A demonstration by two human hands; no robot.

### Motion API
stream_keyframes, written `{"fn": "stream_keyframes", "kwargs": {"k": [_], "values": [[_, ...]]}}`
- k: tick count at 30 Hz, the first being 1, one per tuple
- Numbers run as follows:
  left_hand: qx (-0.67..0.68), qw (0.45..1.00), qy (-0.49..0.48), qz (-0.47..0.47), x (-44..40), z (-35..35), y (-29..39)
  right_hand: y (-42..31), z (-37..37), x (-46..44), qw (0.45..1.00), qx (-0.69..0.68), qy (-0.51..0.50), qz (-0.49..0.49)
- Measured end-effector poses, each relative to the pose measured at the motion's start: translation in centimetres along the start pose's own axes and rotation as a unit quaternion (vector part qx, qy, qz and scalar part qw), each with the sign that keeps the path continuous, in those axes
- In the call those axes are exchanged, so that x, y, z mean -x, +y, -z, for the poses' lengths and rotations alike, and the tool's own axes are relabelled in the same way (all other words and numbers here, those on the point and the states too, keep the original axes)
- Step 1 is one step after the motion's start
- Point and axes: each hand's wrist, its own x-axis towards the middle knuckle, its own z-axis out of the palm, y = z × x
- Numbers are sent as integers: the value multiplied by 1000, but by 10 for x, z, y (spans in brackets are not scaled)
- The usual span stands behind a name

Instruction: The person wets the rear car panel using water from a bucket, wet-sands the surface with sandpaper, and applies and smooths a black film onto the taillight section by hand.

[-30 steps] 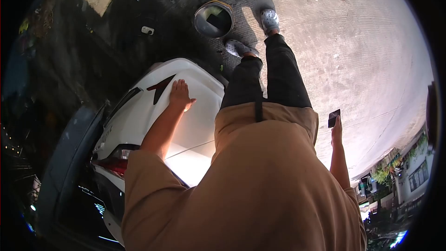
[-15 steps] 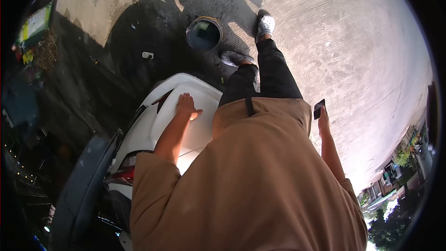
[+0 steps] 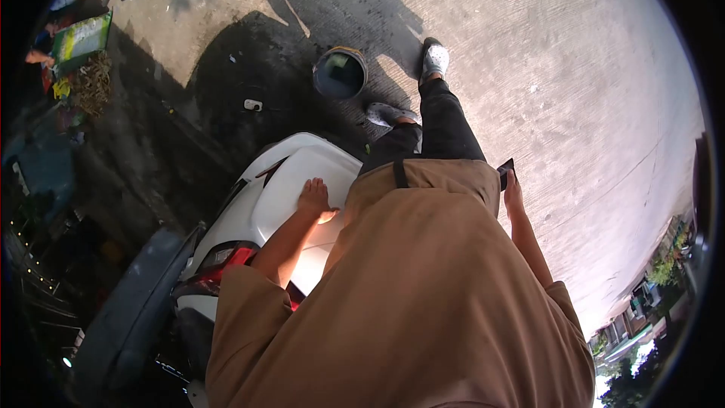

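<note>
Your left hand [image 3: 316,200] is resting on the white vehicle panel [image 3: 277,195] at left, 4 fingers lying together, thumb standing apart. Your right hand [image 3: 513,193] is gripping a dark object [image 3: 505,172] at right; its finger spacing cannot be told. A bucket [image 3: 350,51] is standing farther off.

Looks out from head height in a single view, facing forward and steeply down along the front of the body. Takes in the brown shirt [image 3: 408,279] at closest range, very large across the bottom and middle, then runs over the dark trousers [image 3: 451,121] to the shoes [image 3: 435,60], farther off near the top. Frames the left hand [image 3: 314,198] left of centre and the right hand [image 3: 513,193] right of it, both beyond the shirt. Spreads very wide, curving into black at the corners and tipping distant greenery [image 3: 664,268] sideways at lower right
</note>
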Motion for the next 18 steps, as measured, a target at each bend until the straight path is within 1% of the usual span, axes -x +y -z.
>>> {"fn": "stream_keyframes", "kwargs": {"k": [3,4,5,7,10,12,14,15,18], "values": [[4,1000,-22,-2,-31,6,1,-20,14,28,999,22,27,9],[3,1000,-22,1,-43,5,2,-14,22,27,1000,-6,2,23],[3,1000,-24,3,-56,1,3,-6,35,31,1000,15,21,2],[11,1000,-26,7,-75,-1,7,-24,53,58,996,59,56,-38],[28,999,-24,11,-99,-6,9,-24,79,74,991,106,33,-71],[28,999,-28,18,-114,-9,10,3,97,59,993,105,33,-48],[25,999,-27,35,-117,-12,15,3,104,54,991,117,39,-43],[35,999,-30,27,-117,-16,15,-23,101,65,988,141,57,-39],[41,999,-35,6,-109,-19,17,-43,108,43,989,138,53,-13]]}}
